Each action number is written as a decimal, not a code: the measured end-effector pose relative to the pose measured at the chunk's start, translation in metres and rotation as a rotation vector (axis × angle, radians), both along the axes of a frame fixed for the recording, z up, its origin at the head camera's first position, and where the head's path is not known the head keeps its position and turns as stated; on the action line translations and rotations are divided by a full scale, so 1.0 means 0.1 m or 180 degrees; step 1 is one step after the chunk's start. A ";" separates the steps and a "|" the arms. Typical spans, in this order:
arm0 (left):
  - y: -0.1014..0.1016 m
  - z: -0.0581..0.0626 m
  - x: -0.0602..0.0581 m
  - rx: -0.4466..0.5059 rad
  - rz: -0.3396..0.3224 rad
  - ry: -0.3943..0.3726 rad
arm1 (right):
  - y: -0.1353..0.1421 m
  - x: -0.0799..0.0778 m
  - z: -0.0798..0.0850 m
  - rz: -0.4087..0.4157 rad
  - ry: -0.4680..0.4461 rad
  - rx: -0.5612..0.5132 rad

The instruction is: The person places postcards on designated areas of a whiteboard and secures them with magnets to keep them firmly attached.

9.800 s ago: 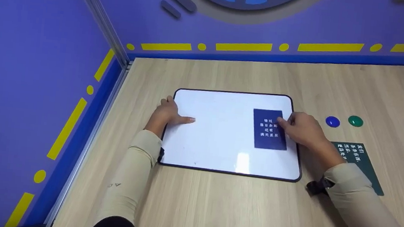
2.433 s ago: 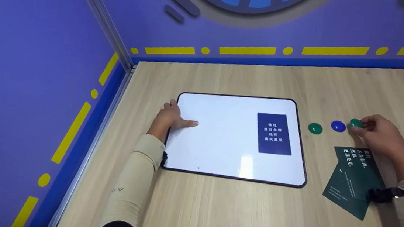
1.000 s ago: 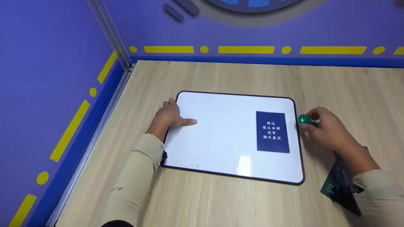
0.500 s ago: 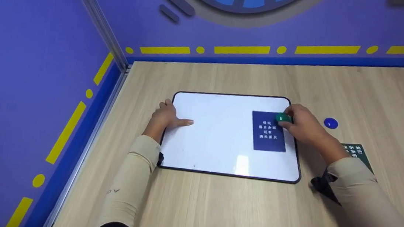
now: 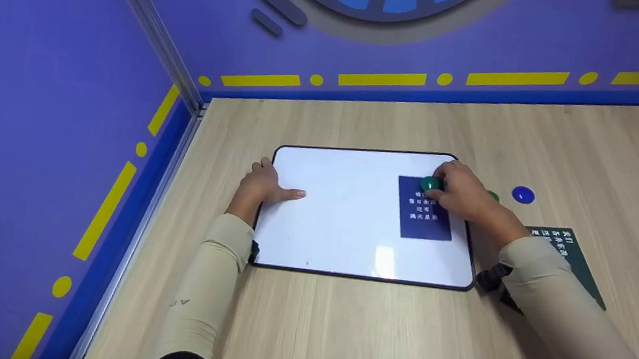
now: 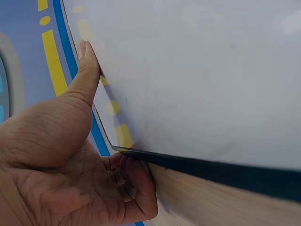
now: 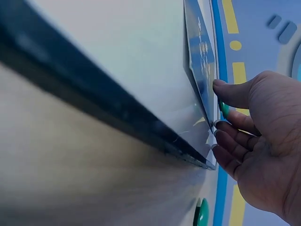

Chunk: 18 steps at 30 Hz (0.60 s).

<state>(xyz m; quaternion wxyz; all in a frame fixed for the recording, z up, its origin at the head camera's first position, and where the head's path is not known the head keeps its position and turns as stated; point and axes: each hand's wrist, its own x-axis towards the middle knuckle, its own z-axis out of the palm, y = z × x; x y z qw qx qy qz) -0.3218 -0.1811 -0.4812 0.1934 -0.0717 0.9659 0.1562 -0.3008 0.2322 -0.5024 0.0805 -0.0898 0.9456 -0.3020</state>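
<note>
My right hand (image 5: 461, 196) pinches a green magnet (image 5: 430, 184) between thumb and fingertips, holding it at the top edge of the dark blue card (image 5: 424, 216) that lies on the right side of the whiteboard (image 5: 344, 229); in the right wrist view the same magnet (image 7: 224, 108) shows only as a sliver of green between thumb and forefinger, and I cannot tell whether it already touches the card (image 7: 201, 56). My left hand (image 5: 263, 183) lies open at the board's left edge, its thumb stretched flat on the white surface while the other fingers wrap the black rim, as the left wrist view confirms with the thumb (image 6: 87, 70) pressed to the whiteboard (image 6: 197, 80). The whiteboard rests flat on the wooden table (image 5: 351, 335), near its middle. I count two green magnets: the one I hold and a second green magnet (image 5: 492, 195) mostly hidden behind my right hand, seen again low in the right wrist view (image 7: 202, 213) just off the board's edge. One blue magnet (image 5: 522, 194) sits on the table to the right, well apart from the board. At least one dark green card (image 5: 573, 251) lies on the table under my right forearm, partly covered by the sleeve; there may be more beneath it, though the overlap is hard to make out. The blue card's white lettering is too small to read.
</note>
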 end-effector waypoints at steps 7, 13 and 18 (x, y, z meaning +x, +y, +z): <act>0.01 0.01 0.00 -0.0026 -0.0016 0.0025 | -0.04 -0.04 -0.04 0.0002 -0.0032 -0.0020; 0.01 0.01 0.02 -0.0021 -0.0041 0.0066 | -0.04 -0.06 -0.04 -0.0009 -0.0122 -0.0068; -0.01 0.02 0.02 -0.0033 -0.0037 0.0056 | -0.05 -0.09 -0.04 0.0011 -0.0119 -0.0086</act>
